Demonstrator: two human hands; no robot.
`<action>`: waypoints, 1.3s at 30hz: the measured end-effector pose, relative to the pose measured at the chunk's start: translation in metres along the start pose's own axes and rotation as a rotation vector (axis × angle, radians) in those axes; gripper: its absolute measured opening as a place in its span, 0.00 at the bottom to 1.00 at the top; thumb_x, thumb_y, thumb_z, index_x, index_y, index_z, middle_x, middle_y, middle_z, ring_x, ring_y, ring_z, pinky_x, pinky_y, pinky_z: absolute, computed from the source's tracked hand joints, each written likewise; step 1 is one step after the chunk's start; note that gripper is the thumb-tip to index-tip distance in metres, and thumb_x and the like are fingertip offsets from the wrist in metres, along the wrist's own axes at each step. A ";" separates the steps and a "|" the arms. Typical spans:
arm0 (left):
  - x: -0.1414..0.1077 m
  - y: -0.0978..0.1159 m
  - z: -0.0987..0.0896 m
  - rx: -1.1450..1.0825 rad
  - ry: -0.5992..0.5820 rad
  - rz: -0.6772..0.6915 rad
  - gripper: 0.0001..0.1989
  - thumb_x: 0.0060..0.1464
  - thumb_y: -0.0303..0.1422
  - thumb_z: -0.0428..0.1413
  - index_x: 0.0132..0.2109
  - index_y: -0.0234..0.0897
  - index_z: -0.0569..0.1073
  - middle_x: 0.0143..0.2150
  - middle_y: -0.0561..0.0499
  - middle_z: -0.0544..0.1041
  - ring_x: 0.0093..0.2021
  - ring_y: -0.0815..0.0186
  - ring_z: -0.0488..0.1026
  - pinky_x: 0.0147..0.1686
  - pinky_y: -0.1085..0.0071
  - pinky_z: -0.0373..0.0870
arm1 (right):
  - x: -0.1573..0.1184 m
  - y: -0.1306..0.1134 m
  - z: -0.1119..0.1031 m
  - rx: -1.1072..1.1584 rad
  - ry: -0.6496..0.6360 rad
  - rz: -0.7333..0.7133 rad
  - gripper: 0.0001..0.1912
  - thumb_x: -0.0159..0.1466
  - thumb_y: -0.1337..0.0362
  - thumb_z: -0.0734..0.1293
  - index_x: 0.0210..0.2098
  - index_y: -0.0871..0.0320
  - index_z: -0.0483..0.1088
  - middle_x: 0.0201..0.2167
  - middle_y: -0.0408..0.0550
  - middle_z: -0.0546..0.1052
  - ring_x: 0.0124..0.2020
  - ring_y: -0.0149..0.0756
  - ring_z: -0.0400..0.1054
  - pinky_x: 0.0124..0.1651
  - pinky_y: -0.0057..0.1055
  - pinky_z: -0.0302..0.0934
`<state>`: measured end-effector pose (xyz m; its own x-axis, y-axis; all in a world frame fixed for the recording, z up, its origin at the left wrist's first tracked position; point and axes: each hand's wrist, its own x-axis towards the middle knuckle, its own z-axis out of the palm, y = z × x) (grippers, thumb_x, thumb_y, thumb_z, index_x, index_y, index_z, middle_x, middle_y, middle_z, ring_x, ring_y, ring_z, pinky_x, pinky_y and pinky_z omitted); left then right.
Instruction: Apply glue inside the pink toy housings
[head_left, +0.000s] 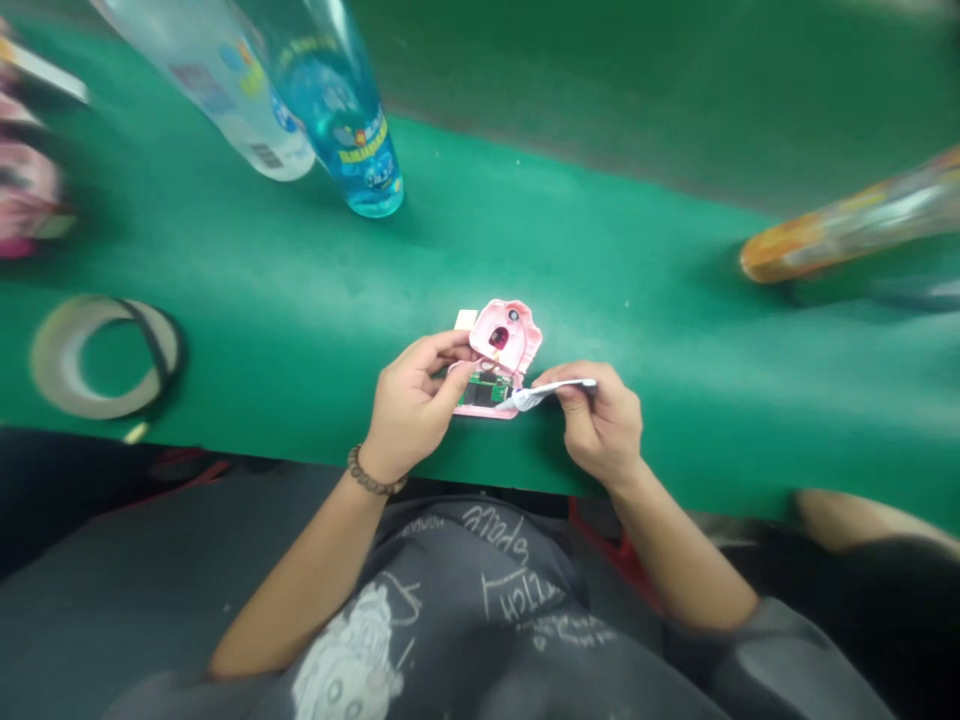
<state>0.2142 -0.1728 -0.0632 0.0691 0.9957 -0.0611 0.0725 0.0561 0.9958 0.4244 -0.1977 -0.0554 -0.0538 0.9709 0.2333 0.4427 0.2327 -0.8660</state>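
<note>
An opened pink plastic casing (489,411) lies low over the green table, with a green and black circuit board (486,388) inside it. Its other pink half (521,345), wavy-edged with a dark round hole, stands flipped up behind, thin wires running between the two. My left hand (409,400) is closed on the casing's left side, thumb at the edge near the board. In my right hand (606,425), pinched between thumb and fingers, is a flattened white squeeze tube (534,395). Its narrow nozzle points down-left at the casing's right front corner; whether it touches is unclear.
A roll of tape (56,365) lies on the green table (300,290) at left. Two bottles, one clear (232,100) and one with blue liquid (352,140), stand at the back. An orange bottle (825,235) is at right. Blurred pink parts (26,190) sit far left.
</note>
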 end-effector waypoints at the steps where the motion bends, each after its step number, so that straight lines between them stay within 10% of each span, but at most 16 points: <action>1: 0.000 0.000 0.000 -0.005 -0.004 0.000 0.17 0.58 0.35 0.61 0.53 0.36 0.75 0.45 0.45 0.78 0.45 0.63 0.76 0.39 0.73 0.77 | 0.000 0.000 0.000 0.001 -0.001 -0.003 0.08 0.67 0.65 0.63 0.41 0.45 0.72 0.35 0.43 0.80 0.36 0.42 0.76 0.38 0.41 0.72; 8: 0.000 0.000 0.000 -0.007 -0.008 -0.001 0.17 0.58 0.35 0.60 0.53 0.37 0.75 0.45 0.45 0.78 0.45 0.63 0.76 0.40 0.72 0.78 | -0.002 -0.001 0.000 -0.013 0.030 0.030 0.06 0.67 0.63 0.64 0.40 0.46 0.72 0.35 0.45 0.80 0.36 0.42 0.76 0.39 0.42 0.71; 15: -0.001 -0.001 -0.001 -0.041 -0.012 0.010 0.18 0.58 0.35 0.61 0.54 0.37 0.75 0.46 0.45 0.78 0.45 0.63 0.76 0.41 0.72 0.77 | -0.001 0.014 -0.001 0.205 0.351 0.194 0.04 0.67 0.58 0.63 0.41 0.48 0.68 0.34 0.44 0.77 0.34 0.39 0.75 0.38 0.39 0.72; 28: 0.023 0.016 0.012 0.348 0.088 0.035 0.15 0.58 0.41 0.57 0.41 0.36 0.82 0.38 0.49 0.82 0.38 0.61 0.77 0.40 0.69 0.71 | 0.011 0.014 -0.012 0.822 0.348 0.462 0.12 0.60 0.54 0.70 0.37 0.50 0.65 0.31 0.39 0.77 0.33 0.33 0.74 0.38 0.34 0.74; 39: 0.036 0.017 0.059 0.363 -0.040 -0.012 0.17 0.57 0.41 0.57 0.42 0.30 0.81 0.36 0.48 0.81 0.36 0.62 0.74 0.37 0.70 0.67 | -0.042 0.019 -0.067 0.899 0.620 0.461 0.11 0.57 0.58 0.71 0.37 0.51 0.67 0.30 0.40 0.78 0.33 0.33 0.76 0.33 0.31 0.73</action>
<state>0.2764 -0.1402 -0.0520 0.1046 0.9911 -0.0826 0.4217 0.0310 0.9062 0.4947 -0.2375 -0.0521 0.4983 0.8381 -0.2220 -0.4944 0.0644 -0.8668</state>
